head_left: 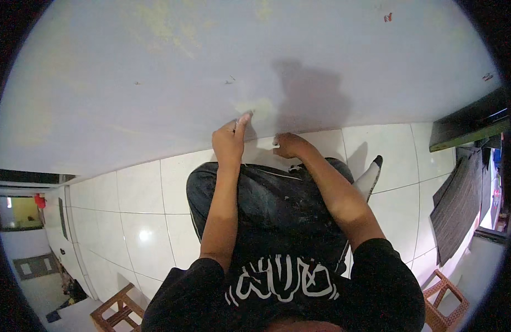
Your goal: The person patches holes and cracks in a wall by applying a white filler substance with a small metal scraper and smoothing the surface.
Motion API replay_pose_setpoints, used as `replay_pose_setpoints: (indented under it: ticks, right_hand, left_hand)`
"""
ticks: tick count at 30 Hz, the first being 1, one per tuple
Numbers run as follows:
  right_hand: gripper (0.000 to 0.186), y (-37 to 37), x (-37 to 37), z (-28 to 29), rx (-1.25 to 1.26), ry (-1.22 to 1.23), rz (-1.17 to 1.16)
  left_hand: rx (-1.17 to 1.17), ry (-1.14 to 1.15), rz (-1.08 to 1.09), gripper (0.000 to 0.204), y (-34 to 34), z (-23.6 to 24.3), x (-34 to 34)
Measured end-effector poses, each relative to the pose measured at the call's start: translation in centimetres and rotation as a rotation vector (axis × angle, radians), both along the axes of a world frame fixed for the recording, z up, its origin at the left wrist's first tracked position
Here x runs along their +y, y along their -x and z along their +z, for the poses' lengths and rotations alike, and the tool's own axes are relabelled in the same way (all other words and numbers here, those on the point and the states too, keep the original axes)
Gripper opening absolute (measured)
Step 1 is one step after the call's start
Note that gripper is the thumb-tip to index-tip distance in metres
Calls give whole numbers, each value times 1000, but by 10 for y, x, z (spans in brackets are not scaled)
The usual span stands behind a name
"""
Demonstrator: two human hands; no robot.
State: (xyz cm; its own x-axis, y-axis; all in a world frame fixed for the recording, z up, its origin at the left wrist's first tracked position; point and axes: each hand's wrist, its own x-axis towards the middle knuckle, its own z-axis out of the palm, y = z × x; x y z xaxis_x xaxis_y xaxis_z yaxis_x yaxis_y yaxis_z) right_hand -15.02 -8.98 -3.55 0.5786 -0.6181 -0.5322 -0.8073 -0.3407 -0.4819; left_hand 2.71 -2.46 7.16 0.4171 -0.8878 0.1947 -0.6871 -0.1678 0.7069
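My left hand (229, 145) is up against the pale grey-blue wall (178, 99). One digit stretches to a pale yellowish patch (254, 105) and its tip touches the wall there. The other fingers are curled in, and whatever they may hold is hidden. Lower and to the right, my right hand (293, 145) is closed near the foot of the wall, above my lap. A small white piece (276, 146) shows at its fingertips; its kind is too small to tell.
White floor tiles (139, 188) meet the wall's foot. A dark ledge with a greenish edge (471, 133) juts in at right, above a grey striped cloth (460, 205). Brown woven stools (120, 310) stand at both lower sides. A doorway (20, 213) lies far left.
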Motion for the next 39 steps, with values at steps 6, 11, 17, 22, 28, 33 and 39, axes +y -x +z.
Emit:
replay_pose_setpoints:
  ticks: [6,11,17,22,28,33,39]
  right_hand:
    - [52,0,-4,10,32,0,9]
    - [52,-4,-2,7,37,-26,23]
    - [49,-6,0,6,42,-10,9]
    - [51,-2,-3,6,34,7,26]
    - [50,-8,1,12,33,-31,29]
    - [50,2,-6,0,-8,41,37]
    - [49,-6,-4,-4,-5,33,33]
  left_hand:
    - [18,102,-36,58,8,-2,-3]
    - [75,47,-26,58,3,-13,-3]
    - [109,123,3,58,9,1,-1]
    - [50,114,-34,49,12,-7,-3]
    - [85,163,10,49,0,-4,-2]
    - [28,203,-3,52,7,14,-5]
    - [107,183,-7,52,-4,14,-5]
